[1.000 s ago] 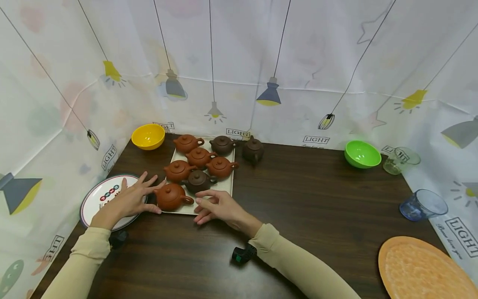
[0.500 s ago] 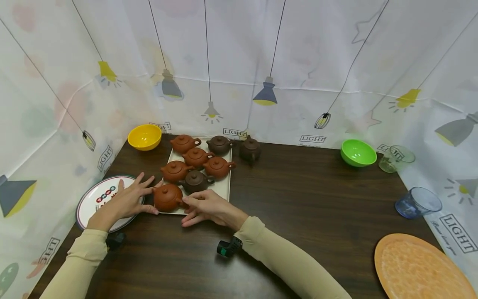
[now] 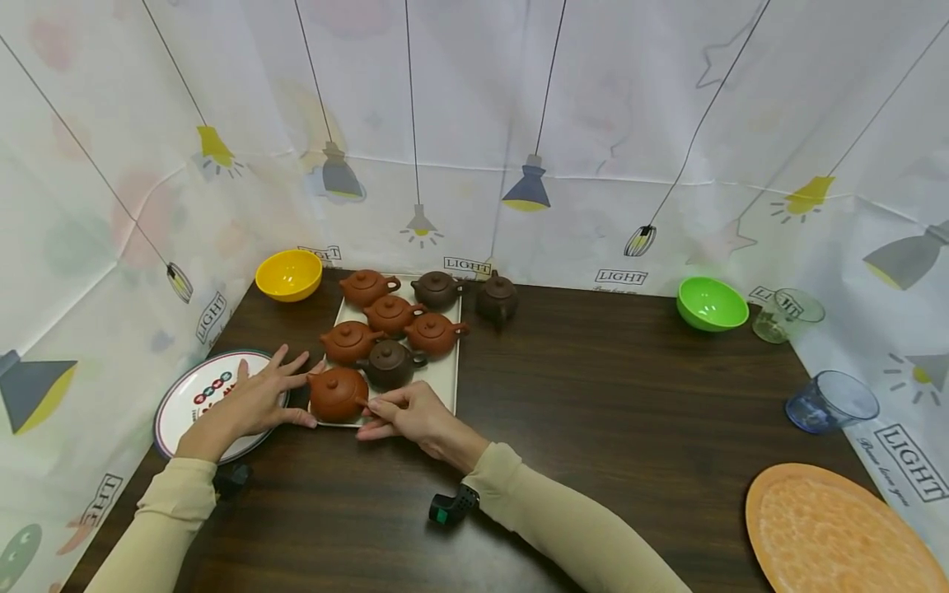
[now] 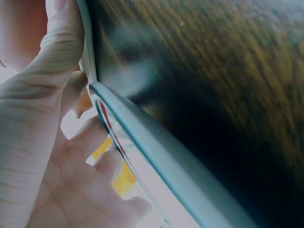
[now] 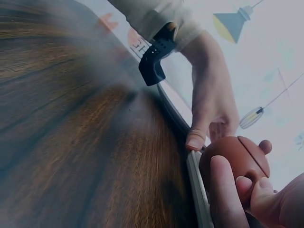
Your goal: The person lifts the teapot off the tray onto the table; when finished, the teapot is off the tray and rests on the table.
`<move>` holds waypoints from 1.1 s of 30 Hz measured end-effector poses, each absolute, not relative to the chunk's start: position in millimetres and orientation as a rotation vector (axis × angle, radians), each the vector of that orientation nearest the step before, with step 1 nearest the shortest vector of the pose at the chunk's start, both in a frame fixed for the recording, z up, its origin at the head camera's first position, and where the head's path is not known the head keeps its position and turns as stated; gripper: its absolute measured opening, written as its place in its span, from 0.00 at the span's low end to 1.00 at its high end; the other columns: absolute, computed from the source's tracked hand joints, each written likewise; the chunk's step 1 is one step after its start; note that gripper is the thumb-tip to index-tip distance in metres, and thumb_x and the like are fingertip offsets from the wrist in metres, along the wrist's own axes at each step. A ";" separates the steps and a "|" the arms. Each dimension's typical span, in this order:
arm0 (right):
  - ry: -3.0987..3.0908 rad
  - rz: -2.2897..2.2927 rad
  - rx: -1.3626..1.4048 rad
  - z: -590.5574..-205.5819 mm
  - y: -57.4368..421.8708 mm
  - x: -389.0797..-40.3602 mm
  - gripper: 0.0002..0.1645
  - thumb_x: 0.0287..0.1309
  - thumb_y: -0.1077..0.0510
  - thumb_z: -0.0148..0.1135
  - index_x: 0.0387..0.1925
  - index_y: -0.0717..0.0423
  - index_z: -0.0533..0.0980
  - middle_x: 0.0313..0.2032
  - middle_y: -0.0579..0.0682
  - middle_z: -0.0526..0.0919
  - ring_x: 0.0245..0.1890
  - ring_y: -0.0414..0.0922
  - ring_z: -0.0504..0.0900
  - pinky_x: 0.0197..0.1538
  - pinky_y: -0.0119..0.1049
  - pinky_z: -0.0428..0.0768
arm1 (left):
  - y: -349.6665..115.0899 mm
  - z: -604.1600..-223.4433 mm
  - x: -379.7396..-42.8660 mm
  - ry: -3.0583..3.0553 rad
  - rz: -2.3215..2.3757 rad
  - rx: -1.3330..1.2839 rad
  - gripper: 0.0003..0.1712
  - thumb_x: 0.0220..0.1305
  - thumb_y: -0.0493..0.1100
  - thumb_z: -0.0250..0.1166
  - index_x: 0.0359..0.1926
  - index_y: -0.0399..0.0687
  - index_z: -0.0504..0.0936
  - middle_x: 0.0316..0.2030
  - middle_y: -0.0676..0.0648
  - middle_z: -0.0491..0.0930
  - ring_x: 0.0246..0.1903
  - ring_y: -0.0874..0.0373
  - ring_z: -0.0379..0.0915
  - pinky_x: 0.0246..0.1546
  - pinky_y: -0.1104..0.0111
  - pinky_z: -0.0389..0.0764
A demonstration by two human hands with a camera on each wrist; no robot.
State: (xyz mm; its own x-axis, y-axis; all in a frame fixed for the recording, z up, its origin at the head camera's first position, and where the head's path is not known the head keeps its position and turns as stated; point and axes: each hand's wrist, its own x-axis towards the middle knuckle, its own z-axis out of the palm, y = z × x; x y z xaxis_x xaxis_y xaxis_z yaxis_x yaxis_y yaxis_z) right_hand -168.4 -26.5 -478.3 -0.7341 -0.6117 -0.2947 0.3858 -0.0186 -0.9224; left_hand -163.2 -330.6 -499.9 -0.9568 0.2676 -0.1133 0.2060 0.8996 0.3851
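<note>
Fingers (image 5: 222, 185) of my right hand (image 3: 430, 420) are drawn together, pinching the orange-brown teapot (image 3: 337, 394) by its handle; it stands upright at the near left corner of the cream tray (image 3: 445, 379). My left hand (image 3: 255, 403), left of the tray and over part of the white plate (image 3: 181, 403), is spread wide and grips nothing that I can see. From my head I can't make out exactly what its thumb rests on, but the right wrist view shows the tip against the tray's corner. That view also shows my right thumb and a fingertip at the handle, another finger stretched beside the pot. The left wrist view adds the plate's raised rim close beside my palm. Only the head view gives the whole layout: six other teapots (image 3: 436, 332) on the tray, a dark brown teapot (image 3: 497, 298) on the worktop (image 3: 593, 395) just right of the tray's far end, and the yellow bowl (image 3: 289, 280) left of that end.
</note>
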 end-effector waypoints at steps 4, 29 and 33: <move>1.575 -1.844 -0.242 -477.5 -8.7 -163.8 0.17 0.79 0.67 0.56 0.55 0.79 0.81 0.52 0.73 0.85 0.42 0.53 0.95 0.53 0.43 0.91 | -322.2 -487.2 -159.4 2.882 0.535 0.379 0.60 0.50 0.77 0.73 0.79 0.56 0.71 0.81 0.33 0.62 0.82 0.23 0.42 0.66 0.13 0.36; 1.815 -1.894 -0.179 -460.5 166.9 -142.3 0.25 0.81 0.63 0.55 0.61 0.87 0.72 0.51 0.67 0.87 0.41 0.41 0.94 0.57 0.37 0.89 | -313.1 -469.2 -153.0 2.872 0.448 0.383 0.58 0.55 0.70 0.75 0.82 0.52 0.67 0.79 0.28 0.62 0.80 0.19 0.44 0.65 0.11 0.40; 1.921 -1.930 -0.058 -459.3 185.9 -153.5 0.25 0.82 0.62 0.54 0.62 0.86 0.72 0.52 0.65 0.87 0.41 0.40 0.94 0.56 0.35 0.89 | -312.8 -469.9 -153.2 2.873 0.450 0.387 0.58 0.55 0.70 0.74 0.82 0.53 0.66 0.79 0.29 0.62 0.80 0.19 0.44 0.64 0.11 0.41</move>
State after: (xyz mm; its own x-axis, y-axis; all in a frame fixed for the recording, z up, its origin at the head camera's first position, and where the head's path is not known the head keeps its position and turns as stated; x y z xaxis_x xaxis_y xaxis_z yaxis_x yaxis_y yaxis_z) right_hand -153.5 185.9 -459.3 -0.9132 -0.3160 -0.2573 0.2587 0.0383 -0.9652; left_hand -153.2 -312.8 -469.9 -0.9439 0.2875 -0.1625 0.2240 0.9190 0.3244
